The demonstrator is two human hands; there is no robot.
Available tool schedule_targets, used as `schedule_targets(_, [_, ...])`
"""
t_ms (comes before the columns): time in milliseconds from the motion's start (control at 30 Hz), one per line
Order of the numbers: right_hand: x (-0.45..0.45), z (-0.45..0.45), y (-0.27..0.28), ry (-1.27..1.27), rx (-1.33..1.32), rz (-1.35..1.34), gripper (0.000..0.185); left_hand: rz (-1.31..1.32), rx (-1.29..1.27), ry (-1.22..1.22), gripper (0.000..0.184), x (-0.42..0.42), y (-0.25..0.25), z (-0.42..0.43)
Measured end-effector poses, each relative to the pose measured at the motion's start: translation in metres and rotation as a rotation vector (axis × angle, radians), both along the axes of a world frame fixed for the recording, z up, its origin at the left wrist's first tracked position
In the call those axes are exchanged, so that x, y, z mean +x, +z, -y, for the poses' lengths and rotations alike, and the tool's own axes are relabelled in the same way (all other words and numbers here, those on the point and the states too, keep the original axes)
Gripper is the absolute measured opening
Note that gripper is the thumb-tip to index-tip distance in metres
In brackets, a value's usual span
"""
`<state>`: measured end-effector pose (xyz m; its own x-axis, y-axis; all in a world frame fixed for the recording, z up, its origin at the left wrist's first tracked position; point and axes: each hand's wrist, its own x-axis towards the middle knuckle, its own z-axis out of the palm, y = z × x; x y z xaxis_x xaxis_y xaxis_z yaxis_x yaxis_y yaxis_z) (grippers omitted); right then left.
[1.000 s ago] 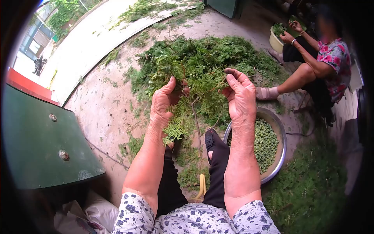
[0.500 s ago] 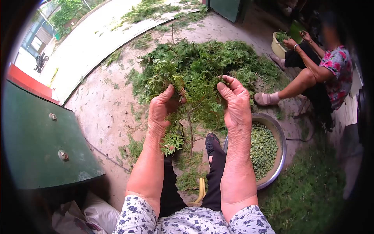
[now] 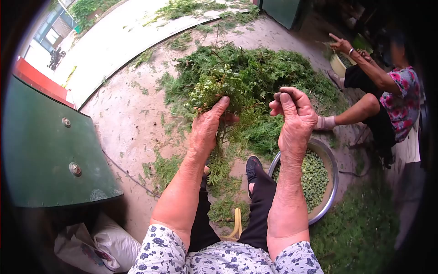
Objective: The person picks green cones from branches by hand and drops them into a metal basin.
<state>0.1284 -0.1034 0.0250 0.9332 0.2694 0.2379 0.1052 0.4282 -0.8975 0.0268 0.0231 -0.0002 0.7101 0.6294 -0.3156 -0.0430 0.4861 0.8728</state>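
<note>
My left hand (image 3: 208,129) is closed around the stem of a leafy conifer branch (image 3: 222,87), which bears small pale green cones near its top. Scaly sprays of the branch hang below that hand. To the right of the branch, my right hand (image 3: 297,119) is raised with thumb and fingertips pressed together; whatever they pinch is too small to make out. Beneath the right forearm stands a metal basin (image 3: 336,180), partly hidden by the arm, with many loose green cones (image 3: 315,176) in it. Beyond both hands lies a heap of cut green branches (image 3: 278,68).
A person in a flowered shirt (image 3: 402,105) sits at the right, near a pale tub (image 3: 337,67). Loose greenery (image 3: 351,223) covers the floor at lower right. A green metal panel (image 3: 50,150) stands left, above white sacks (image 3: 116,244). A cable (image 3: 125,173) crosses the floor.
My right hand has moved away from the branch to the right, fingers pinched. My left hand still grips the branch, now more upright. The other person's hand has risen from the tub.
</note>
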Motion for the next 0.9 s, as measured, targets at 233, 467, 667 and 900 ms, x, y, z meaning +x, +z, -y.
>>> schedule_targets(233, [-0.019,-0.017,-0.002,0.155,-0.340,0.301,0.017,-0.059,0.252,-0.101,0.032,0.000,0.010,0.017])
schedule_targets(467, [-0.010,-0.019,-0.014,0.030,-0.516,0.435,0.026,0.027,0.239,-0.136,0.027,0.005,0.002,0.019])
schedule_targets(667, [-0.010,-0.019,-0.014,0.067,-0.531,0.409,0.019,-0.006,0.353,-0.120,0.026,0.003,0.003,0.017])
schedule_targets(900, [-0.014,-0.019,-0.009,0.299,-0.364,-0.107,0.015,0.096,0.116,0.006,0.012,0.003,0.003,0.013])
